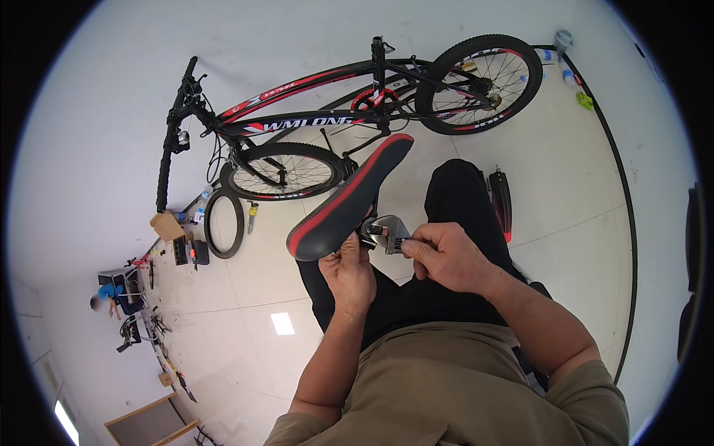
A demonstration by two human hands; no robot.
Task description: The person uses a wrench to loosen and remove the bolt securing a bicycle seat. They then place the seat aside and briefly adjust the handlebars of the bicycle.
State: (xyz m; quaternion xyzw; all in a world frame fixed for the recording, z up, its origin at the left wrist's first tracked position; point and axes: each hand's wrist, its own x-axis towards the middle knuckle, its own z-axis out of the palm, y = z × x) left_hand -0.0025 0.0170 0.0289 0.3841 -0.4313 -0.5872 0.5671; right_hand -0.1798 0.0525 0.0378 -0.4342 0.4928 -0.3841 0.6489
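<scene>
Above my lap a black bicycle saddle with red edges (343, 202) is tilted, its nose pointing away to the upper right. My left hand (348, 281) is closed on it from beneath, near its wide rear end, with the thumb up by the metal clamp under the seat. A silver adjustable wrench (388, 229) has its head right against that clamp. Its fine contact with the bolt is hidden. My right hand (455, 259) grips the wrench, thumb and fingers pinched near its jaw; most of the handle is covered.
A black and red bicycle (312, 125) without a saddle leans along the wall ahead. A loose tyre (209, 225), an opened cardboard box (168, 226) and a screwdriver (252, 215) lie to the left. Right of my knee is a mudguard (502, 201). Another person (108, 296) sits far left.
</scene>
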